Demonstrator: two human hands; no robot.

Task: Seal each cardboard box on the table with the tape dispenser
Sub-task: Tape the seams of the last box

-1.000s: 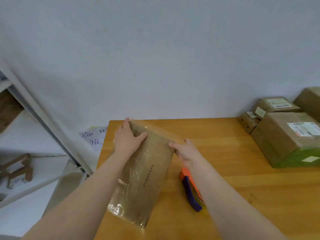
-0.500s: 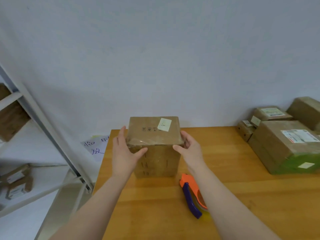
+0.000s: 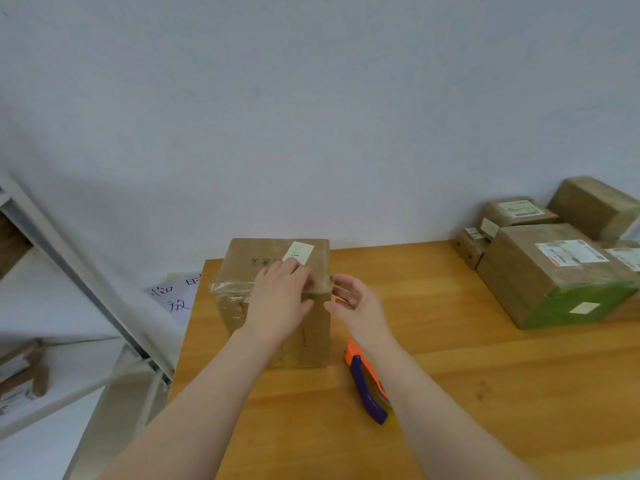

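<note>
left hand [image 3: 280, 299] slid atop the box [image 3: 242, 261]; right hand [image 3: 360, 306] released.

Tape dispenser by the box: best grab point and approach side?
Grip the purple handle of the dispenser. It lies on the table right of the box, handle pointing toward the person, orange head toward the box. Come from the near side with the right hand, the closer one.

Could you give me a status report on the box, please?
Left hand flat on box top. Right hand open beside it. Tape dispenser lying on table. Nothing blocking.
</note>
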